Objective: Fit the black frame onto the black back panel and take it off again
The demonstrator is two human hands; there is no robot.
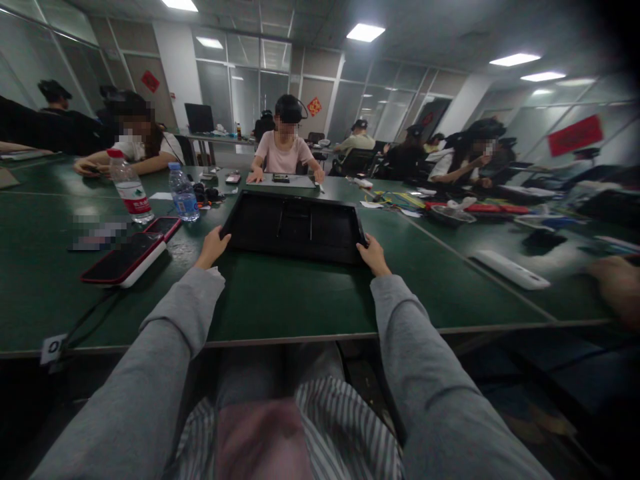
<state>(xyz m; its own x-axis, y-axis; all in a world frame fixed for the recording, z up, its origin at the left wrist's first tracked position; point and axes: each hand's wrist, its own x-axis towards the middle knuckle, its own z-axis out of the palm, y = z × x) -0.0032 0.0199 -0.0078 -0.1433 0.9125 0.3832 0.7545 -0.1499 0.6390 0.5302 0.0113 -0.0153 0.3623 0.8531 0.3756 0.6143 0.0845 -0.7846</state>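
A: Left side of frame?
B: Dark slab with red edging (pixel 123 257) on a white block (pixel 143 267), mid-left. Smaller red-edged slab (pixel 166 227) just beyond it. Red-capped bottle (pixel 131 189) upright behind those, blue-capped bottle (pixel 184 195) upright to its right.

A: Left hand (pixel 213 248)?
B: Left of centre. Closed on the left edge of the black panel (pixel 255 225), thumb on top, other fingers mostly hidden.

A: Panel itself?
B: Centre of frame, over the green table (pixel 300 300). Wide, raised rim, tilted a little, right end lower in frame. Can't tell if it rests on the table or sits slightly lifted. Co-worker in a pink top (pixel 284 152) behind it, upper centre.

A: Right hand (pixel 373 255)?
B: Right of centre. Closed on the panel's right edge, thumb on top; fingers underneath not readable.

A: Further right?
B: Loose yellow cables (pixel 400 199), clear of the panel. White bar (pixel 511 269) lying mid-right, well apart from the right hand. Another person's hand (pixel 620 287), blurred, at the right border; can't tell its grip.
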